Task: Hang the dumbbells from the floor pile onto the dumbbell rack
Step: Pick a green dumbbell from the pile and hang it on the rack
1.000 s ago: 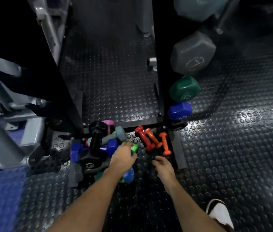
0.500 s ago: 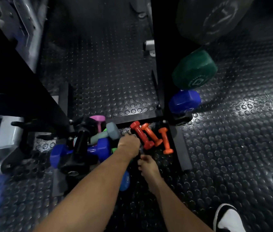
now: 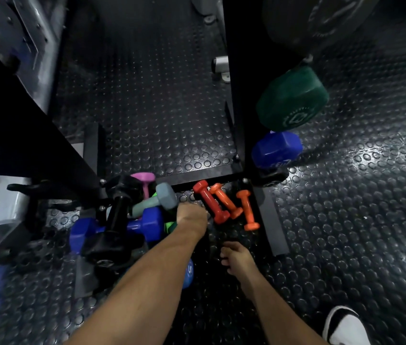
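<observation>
The floor pile lies at the foot of the black rack post (image 3: pixel 236 95): a pink dumbbell (image 3: pixel 144 180), a grey one (image 3: pixel 157 200), a blue one (image 3: pixel 144 222), a black one (image 3: pixel 114 220), a bit of a green one (image 3: pixel 169 226) and a light blue one (image 3: pixel 189 272) under my forearm. A red dumbbell (image 3: pixel 211 200) and two orange ones (image 3: pixel 226 200) (image 3: pixel 246 210) lie just to the right. My left hand (image 3: pixel 192 215) reaches down between the green and red dumbbells, its fingers hidden. My right hand (image 3: pixel 236 255) hovers over the floor, loosely curled, holding nothing.
On the rack's right side hang a large green dumbbell (image 3: pixel 294 98), a blue one (image 3: pixel 276 149) below it and a big dark one (image 3: pixel 321 21) at the top. A second black frame (image 3: pixel 35 135) slants at the left. A white shoe (image 3: pixel 346 324) stands at the lower right on studded rubber flooring.
The view has dropped closer to the pile. My left hand has slid from the green dumbbell toward the red one. My right hand has pulled back toward me.
</observation>
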`<state>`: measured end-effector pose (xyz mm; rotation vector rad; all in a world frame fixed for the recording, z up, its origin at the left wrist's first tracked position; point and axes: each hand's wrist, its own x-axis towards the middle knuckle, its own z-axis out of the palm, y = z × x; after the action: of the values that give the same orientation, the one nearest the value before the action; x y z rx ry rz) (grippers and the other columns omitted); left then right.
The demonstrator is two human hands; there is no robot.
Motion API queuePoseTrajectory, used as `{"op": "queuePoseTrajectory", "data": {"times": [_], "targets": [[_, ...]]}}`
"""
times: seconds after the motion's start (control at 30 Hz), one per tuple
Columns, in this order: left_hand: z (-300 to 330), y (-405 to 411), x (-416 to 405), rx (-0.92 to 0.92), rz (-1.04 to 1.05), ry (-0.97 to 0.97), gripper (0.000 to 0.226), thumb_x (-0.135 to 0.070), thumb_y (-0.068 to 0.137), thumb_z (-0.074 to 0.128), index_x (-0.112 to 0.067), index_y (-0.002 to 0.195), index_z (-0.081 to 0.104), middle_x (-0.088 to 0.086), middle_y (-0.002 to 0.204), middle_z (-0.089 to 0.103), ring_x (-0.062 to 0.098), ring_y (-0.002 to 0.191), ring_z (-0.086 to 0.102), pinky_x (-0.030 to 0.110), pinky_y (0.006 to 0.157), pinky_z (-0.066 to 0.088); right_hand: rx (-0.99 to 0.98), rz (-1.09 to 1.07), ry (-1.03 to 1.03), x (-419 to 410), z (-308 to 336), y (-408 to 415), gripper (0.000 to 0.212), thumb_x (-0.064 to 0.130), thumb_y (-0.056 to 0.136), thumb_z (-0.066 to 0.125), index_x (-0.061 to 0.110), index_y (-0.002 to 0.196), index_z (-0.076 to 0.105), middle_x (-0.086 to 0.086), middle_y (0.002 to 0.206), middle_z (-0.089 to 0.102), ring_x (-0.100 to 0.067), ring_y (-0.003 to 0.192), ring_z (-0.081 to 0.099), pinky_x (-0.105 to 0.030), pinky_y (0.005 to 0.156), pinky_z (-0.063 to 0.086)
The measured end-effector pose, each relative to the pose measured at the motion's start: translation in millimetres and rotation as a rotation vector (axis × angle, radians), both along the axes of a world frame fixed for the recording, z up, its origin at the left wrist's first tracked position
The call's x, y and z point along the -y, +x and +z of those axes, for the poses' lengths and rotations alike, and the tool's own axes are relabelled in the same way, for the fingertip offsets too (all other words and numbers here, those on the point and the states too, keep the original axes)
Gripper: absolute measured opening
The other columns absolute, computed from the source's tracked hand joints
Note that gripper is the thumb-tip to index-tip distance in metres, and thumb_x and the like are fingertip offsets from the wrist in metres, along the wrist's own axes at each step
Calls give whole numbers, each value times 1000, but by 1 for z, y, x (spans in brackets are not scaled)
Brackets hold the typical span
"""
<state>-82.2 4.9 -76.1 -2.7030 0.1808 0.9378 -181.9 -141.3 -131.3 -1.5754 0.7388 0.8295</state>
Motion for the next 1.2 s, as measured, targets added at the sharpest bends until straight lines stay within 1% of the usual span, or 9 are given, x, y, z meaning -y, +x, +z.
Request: {"op": "queuePoseTrajectory", "data": {"times": [0.17, 0.27, 0.33, 0.43, 0.53, 0.63, 0.9, 1.03, 1.2], "targets": [[1, -3, -12, 51, 139, -163, 46, -14, 95, 57, -12, 141, 53, 12, 141, 59, 31, 135, 49, 40, 105, 46, -17, -65, 59, -18, 5, 3, 16, 13, 100, 56, 22, 111, 64, -1, 88, 66, -12, 67, 55, -23, 54, 40], [9, -6, -22, 81, 202, -314, 40, -14, 92, 59, -8, 132, 56, 13, 134, 63, 32, 128, 57, 42, 100, 51, 82, -63, 52, -32, 14, 7, 21, 16, 102, 57, 20, 119, 68, 0, 102, 71, -14, 85, 65, -29, 74, 53], [11, -9, -27, 83, 217, -362, 39, -14, 93, 58, -8, 131, 55, 14, 135, 61, 33, 126, 58, 43, 101, 51, 326, 246, -247, -36, 19, 8, 37, 19, 100, 58, 17, 136, 64, -6, 130, 67, -24, 122, 61, -37, 106, 48], [10, -11, -27, 87, 233, -394, 39, -14, 93, 58, -8, 132, 54, 14, 135, 60, 33, 127, 55, 44, 102, 52, 479, 862, -621, -33, 23, 1, 68, 35, 99, 58, 34, 160, 30, -9, 171, 15, -35, 159, 7, -52, 127, 16], [11, -11, -27, 99, 225, -399, 40, -15, 93, 58, -8, 132, 53, 14, 135, 59, 32, 129, 52, 43, 104, 50, 319, 1103, -645, -19, 17, -8, 104, 47, 91, 70, 48, 161, -7, -3, 165, -38, -39, 153, -31, -73, 118, 10], [12, -11, -28, 107, 208, -395, 38, -15, 95, 57, -6, 132, 53, 15, 135, 59, 32, 130, 51, 42, 103, 48, 279, 1172, -663, -10, 10, -11, 119, 45, 87, 77, 55, 155, -20, 3, 154, -55, -37, 148, -39, -79, 114, 18], [29, -6, -34, 147, 338, -567, 28, -19, 91, 60, -10, 117, 62, 14, 119, 67, 34, 114, 62, 43, 91, 54, 271, 1200, -692, -10, 8, -9, 119, 44, 88, 76, 54, 155, -21, 2, 153, -56, -39, 148, -40, -77, 114, 22], [46, -3, -39, 116, 400, -712, 32, -18, 91, 63, -13, 122, 68, 10, 123, 69, 28, 117, 63, 36, 98, 50, 266, 1239, -716, -10, 10, -8, 119, 46, 89, 75, 54, 153, -25, 1, 152, -57, -41, 148, -39, -74, 116, 26], [60, -14, -38, -17, 292, -613, 63, -35, 81, 82, -17, 135, 56, 9, 132, 53, 26, 127, 47, 37, 105, 43, 259, 1280, -722, -10, 13, -6, 116, 40, 92, 73, 53, 154, -23, 0, 153, -55, -41, 149, -35, -70, 116, 32]]}}
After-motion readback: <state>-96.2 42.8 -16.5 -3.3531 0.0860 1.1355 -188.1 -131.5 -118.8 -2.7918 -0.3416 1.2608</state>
